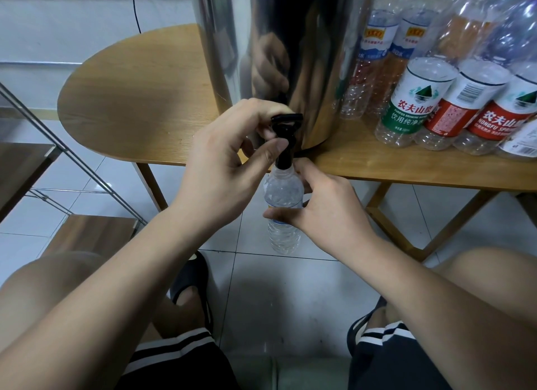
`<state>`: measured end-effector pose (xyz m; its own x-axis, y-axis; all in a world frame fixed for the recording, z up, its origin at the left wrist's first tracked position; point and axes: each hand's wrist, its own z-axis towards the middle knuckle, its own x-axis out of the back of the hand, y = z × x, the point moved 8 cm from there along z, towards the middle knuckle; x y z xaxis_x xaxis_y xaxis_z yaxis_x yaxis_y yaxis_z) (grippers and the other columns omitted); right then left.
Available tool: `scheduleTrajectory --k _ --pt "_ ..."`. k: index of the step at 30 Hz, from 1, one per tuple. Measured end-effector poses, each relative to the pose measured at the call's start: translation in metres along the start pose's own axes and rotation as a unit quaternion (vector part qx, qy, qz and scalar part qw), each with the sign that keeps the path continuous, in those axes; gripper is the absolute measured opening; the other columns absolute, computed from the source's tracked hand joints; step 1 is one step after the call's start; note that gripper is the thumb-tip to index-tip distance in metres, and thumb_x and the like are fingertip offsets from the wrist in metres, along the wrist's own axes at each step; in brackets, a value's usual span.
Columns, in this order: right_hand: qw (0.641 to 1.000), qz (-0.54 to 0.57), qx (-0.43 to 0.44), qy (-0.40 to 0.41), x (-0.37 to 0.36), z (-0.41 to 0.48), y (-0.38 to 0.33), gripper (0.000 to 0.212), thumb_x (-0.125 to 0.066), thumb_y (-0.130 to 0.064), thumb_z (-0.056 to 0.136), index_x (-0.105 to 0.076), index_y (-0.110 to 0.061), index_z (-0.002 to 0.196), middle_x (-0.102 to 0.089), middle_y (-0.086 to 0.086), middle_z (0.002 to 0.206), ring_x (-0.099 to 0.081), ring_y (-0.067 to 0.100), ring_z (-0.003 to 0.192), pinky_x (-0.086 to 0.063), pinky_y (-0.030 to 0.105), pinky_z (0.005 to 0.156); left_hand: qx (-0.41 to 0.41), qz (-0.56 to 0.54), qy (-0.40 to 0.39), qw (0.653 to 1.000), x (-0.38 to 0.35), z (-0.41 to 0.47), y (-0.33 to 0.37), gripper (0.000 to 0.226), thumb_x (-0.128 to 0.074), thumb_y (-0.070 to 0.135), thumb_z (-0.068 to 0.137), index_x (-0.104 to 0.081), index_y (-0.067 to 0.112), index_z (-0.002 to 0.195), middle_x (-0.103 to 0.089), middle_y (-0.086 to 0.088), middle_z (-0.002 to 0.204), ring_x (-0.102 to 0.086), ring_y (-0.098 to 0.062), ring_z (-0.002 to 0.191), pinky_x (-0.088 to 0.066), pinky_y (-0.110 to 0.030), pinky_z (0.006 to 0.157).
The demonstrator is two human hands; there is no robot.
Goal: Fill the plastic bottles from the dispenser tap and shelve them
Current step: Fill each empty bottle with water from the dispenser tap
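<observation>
A tall steel dispenser (270, 40) stands on the wooden table (130, 99). Its black tap (286, 136) juts over the table's front edge. My left hand (229, 163) grips the tap lever, fingers curled over the top and thumb against the spout. Under the spout hangs a clear plastic bottle (283, 215), its mouth up against the tap. My right hand (325, 209) holds this bottle round its middle, thumb in front. Water level inside the bottle is hard to tell.
Several empty plastic bottles (418, 99) with green, red and blue labels crowd the table's right side. A metal-framed shelf with dark wooden boards (93, 232) stands at the left. My knees and black slippers (194, 279) are over the white tiled floor.
</observation>
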<state>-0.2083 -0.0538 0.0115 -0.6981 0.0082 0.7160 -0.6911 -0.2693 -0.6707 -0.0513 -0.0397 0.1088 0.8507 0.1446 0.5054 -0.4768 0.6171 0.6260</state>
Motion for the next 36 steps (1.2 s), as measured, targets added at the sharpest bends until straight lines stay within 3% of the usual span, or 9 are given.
scheduleTrajectory --k 23,30,32,36 --pt "1.0 0.009 0.004 0.004 0.0 -0.001 0.0 0.077 -0.096 -0.063 0.066 -0.059 -0.038 0.128 -0.075 -0.014 0.102 -0.071 0.02 0.097 -0.059 0.041 0.078 -0.005 -0.005 -0.001 1.0 0.0 -0.001 -0.002 0.021 -0.072 0.0 0.102 -0.071 0.01 0.121 -0.069 -0.002 0.106 -0.067 -0.021 0.094 -0.052 -0.03 0.077" --pt "1.0 0.021 -0.005 -0.005 -0.001 -0.001 0.0 0.077 -0.095 -0.064 0.067 -0.057 -0.042 0.13 -0.074 -0.016 0.105 -0.07 0.015 0.1 -0.059 0.04 0.081 -0.02 0.038 0.006 0.999 0.009 0.002 -0.003 0.039 -0.074 0.006 0.102 -0.067 0.015 0.14 -0.07 0.003 0.118 -0.068 -0.022 0.103 -0.05 -0.025 0.084" --pt "1.0 0.02 -0.004 -0.007 0.0 -0.002 0.0 0.075 -0.095 -0.064 0.067 -0.057 -0.042 0.128 -0.073 -0.017 0.105 -0.069 0.013 0.102 -0.059 0.039 0.082 -0.007 0.041 0.016 0.999 0.019 0.004 -0.008 0.036 -0.074 0.007 0.102 -0.068 0.014 0.138 -0.071 0.004 0.115 -0.069 -0.02 0.103 -0.048 -0.022 0.084" --pt "1.0 0.018 -0.011 -0.016 0.001 -0.003 0.002 0.072 -0.093 -0.065 0.068 -0.057 -0.042 0.127 -0.072 -0.018 0.107 -0.067 0.01 0.102 -0.059 0.036 0.083 0.031 0.064 0.022 0.997 0.037 0.005 -0.023 0.023 -0.073 0.019 0.106 -0.071 0.019 0.129 -0.076 0.007 0.113 -0.072 -0.014 0.105 -0.052 -0.031 0.078"
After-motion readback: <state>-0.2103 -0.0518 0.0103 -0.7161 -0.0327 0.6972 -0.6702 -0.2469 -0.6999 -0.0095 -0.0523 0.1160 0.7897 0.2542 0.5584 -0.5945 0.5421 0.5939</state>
